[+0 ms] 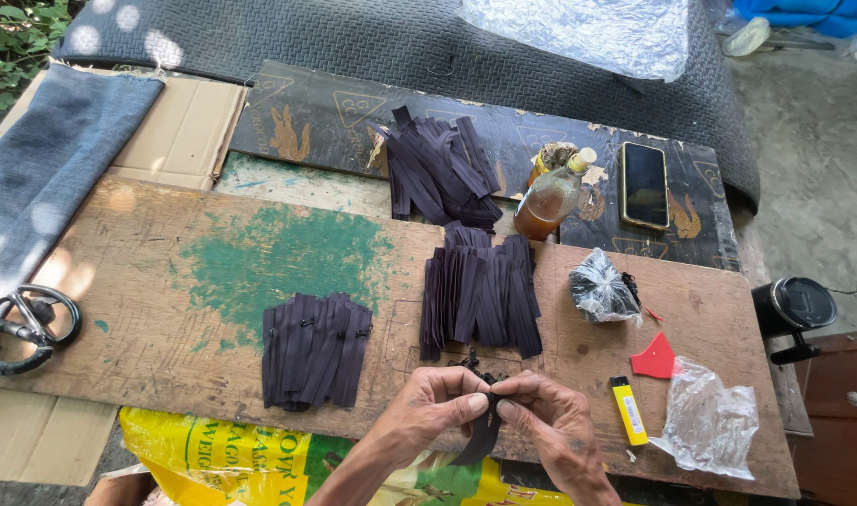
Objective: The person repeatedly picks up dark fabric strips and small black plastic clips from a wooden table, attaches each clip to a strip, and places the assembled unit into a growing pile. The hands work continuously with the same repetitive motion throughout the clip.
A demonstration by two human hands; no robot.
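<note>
My left hand (435,403) and my right hand (547,419) meet at the near edge of a worn wooden board (166,281), both pinching one dark purple zipper strip (482,433) that hangs down between them. Just beyond my fingers lie a few small dark zipper sliders (470,363). A pile of the same dark strips (481,292) lies right above my hands. Another pile (315,350), with sliders fitted, lies to the left. A third heap (440,171) rests farther back on a dark printed panel (307,122).
A bottle of amber liquid (549,199) and a black phone (645,184) lie at the back right. A clear bag of dark bits (601,289), a red scrap (655,359), a yellow lighter (628,409) and an empty plastic bag (709,420) sit right. Scissors (24,323) lie far left.
</note>
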